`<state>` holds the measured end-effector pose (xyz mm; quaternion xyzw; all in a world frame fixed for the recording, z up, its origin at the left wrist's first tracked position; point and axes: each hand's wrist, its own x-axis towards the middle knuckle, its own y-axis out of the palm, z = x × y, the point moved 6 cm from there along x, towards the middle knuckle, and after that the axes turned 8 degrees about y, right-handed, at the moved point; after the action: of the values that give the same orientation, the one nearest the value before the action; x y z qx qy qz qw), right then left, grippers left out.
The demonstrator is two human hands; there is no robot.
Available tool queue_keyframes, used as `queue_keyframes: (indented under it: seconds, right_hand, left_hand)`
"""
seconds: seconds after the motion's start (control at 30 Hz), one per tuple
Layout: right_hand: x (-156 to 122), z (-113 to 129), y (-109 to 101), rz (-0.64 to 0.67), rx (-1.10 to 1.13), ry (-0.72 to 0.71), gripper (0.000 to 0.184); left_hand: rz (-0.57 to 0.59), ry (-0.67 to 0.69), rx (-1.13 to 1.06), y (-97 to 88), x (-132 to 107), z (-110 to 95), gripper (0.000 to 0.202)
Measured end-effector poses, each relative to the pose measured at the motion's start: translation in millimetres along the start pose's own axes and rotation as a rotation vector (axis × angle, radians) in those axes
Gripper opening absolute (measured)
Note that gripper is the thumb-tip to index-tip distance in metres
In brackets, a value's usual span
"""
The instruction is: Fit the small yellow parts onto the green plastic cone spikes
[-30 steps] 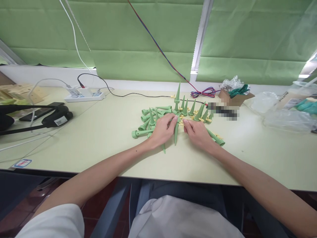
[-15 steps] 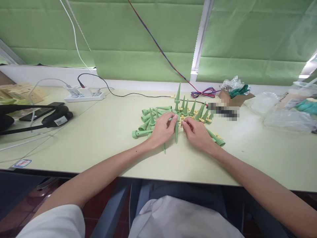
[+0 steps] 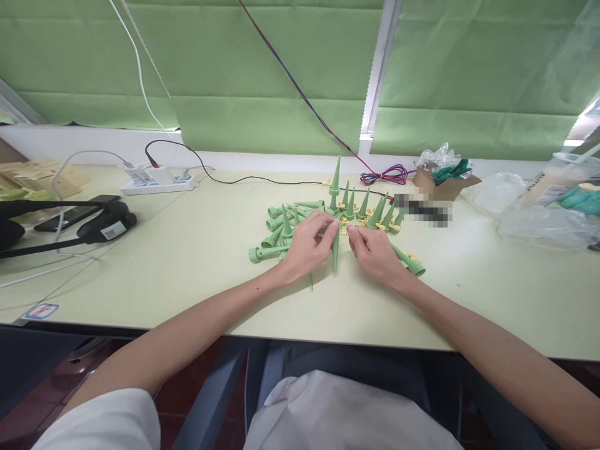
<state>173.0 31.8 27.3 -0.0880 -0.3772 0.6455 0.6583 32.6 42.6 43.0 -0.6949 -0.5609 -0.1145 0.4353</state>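
My left hand is closed on a green plastic watering spike, its tip pointing down toward me. Close to its right, my right hand is pinched, thumb against forefinger; whatever it grips is hidden or too small to name. Around both hands lies a cluster of similar green spikes. Several stand upright behind, one tall spike among them, while others such as the lying spike rest on their sides to the left. Small yellow valve pieces sit between the hands and among the spikes.
On the pale table, a power strip and black headset are at left. A red-blue cable coil lies behind the spikes. Farther right are a cardboard box, clear plastic bags and a drink cup.
My right hand has shifted slightly right, widening the gap to my left hand. The spike in my left hand has tilted a little, its tip moving slightly right.
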Motion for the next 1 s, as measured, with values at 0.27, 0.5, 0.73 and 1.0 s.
queue_keyframes:
  seconds: [0.27, 0.5, 0.73, 1.0]
  right_hand:
    - [0, -1, -1, -0.044, 0.047, 0.0, 0.045]
    - [-3, 0, -9, -0.123, 0.142, 0.029, 0.039]
    - [-2, 0, -9, -0.117, 0.187, 0.011, 0.032]
    - [-2, -1, -6, -0.076, 0.13, -0.002, 0.028]
  left_hand:
    - [-0.032, -0.013, -0.064, 1.1, -3, 1, 0.026]
    - [-0.089, -0.163, -0.33, 3.1, -3, 11, 0.032]
    - [-0.007, -0.288, -0.437, 13.3, -3, 29, 0.052]
    - [0.141, -0.275, -0.408, 17.2, -4, 21, 0.047]
